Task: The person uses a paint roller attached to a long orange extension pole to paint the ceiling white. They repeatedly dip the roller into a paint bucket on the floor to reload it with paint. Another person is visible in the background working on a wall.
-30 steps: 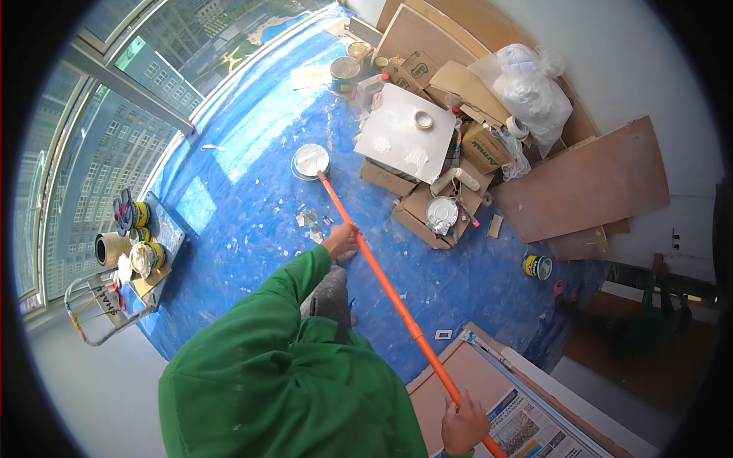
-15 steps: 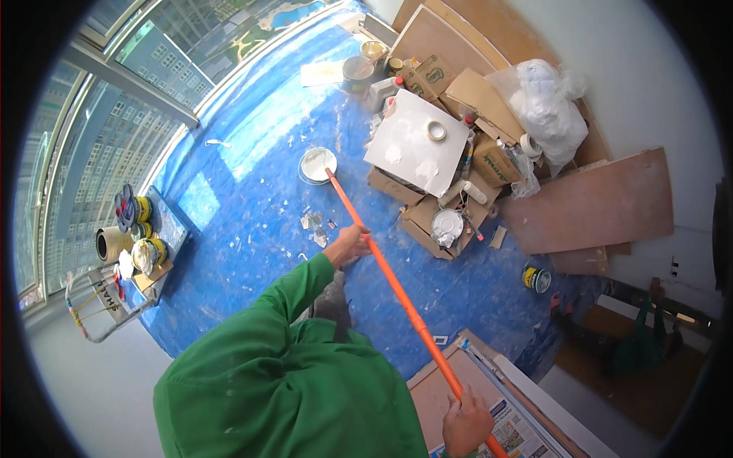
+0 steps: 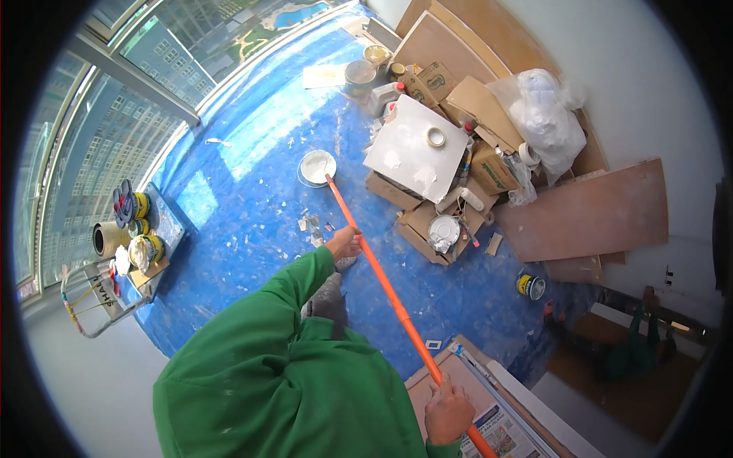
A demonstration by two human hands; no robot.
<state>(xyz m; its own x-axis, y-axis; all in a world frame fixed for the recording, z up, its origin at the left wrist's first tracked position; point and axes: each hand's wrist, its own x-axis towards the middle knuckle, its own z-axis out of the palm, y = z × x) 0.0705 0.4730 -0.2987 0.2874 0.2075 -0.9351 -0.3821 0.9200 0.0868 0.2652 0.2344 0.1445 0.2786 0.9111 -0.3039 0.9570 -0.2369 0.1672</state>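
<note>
I stand high above a floor covered in blue sheeting (image 3: 252,153) and hold a long orange pole (image 3: 382,282) with both hands. My left hand (image 3: 343,243) grips the pole partway along, at the end of my green sleeve. Lower down, my right hand (image 3: 447,412) grips the pole near its close end. The pole's far tip sits in a round bucket of white paint (image 3: 315,166) on the floor.
Cardboard boxes topped by a white board (image 3: 416,149), a tape roll, a paint can (image 3: 443,231) and a plastic bag (image 3: 542,122) pile up at the right. Wooden panels (image 3: 588,217) lean on the wall. A small yellow can (image 3: 531,285) stands alone. Tins and a trolley (image 3: 130,252) are at the left by the window.
The view has shifted slightly, so the bucket and boxes sit a little further right. Both hands keep their grip on the pole, and its tip stays in the bucket.
</note>
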